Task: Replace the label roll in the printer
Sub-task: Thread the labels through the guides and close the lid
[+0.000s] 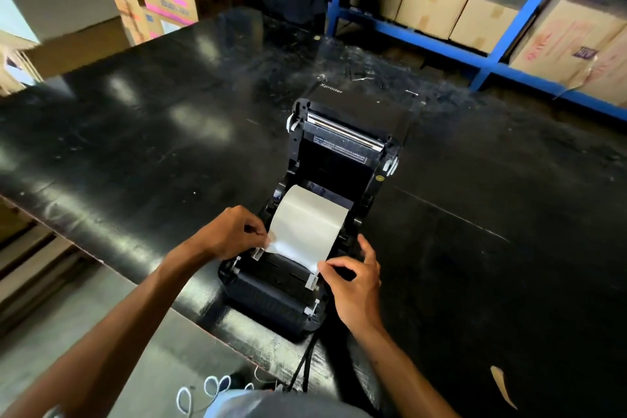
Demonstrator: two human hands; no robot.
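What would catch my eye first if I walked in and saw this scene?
Probably the white label paper against all the black: it runs out of the open printer in the middle of the dark table. The left hand pinches its near left corner and the right hand its near right corner. Behind, bright blue shelving holds cardboard boxes.

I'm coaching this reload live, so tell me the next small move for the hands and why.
Probably draw the label strip a little further forward and tuck its free edge under the two pale paper guides. The printer lid stands open, the left hand and right hand each pinch a front corner, and the edge lies level with the guides, not past them.
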